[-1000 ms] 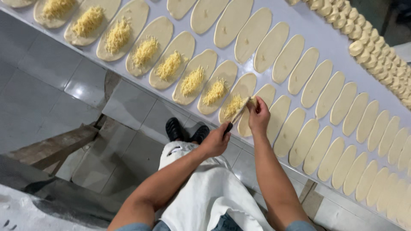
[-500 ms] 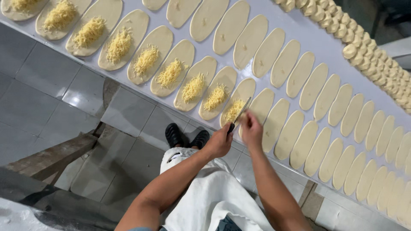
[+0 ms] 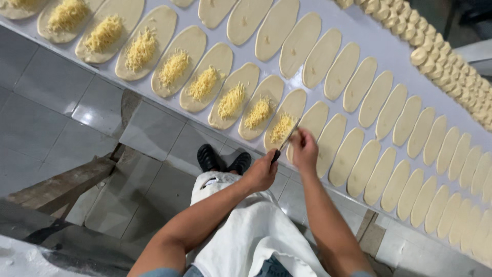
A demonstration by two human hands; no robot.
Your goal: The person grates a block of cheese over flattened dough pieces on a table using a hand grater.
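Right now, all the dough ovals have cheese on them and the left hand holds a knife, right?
Not all. The head view shows cheese only on the dough ovals to the left; those to the right are bare. The left hand does hold a knife.

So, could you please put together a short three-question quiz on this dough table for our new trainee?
1. True or false: the left hand holds a dark-handled knife.
2. Which is nearest the right hand? A) the small dough balls at the far edge B) a plain dough oval next to the last cheese-topped oval C) the black shoes
3. Fill in: the ovals to the right of the hands carry no ____.

Key: 1 true; 2 B; 3 shredded cheese.
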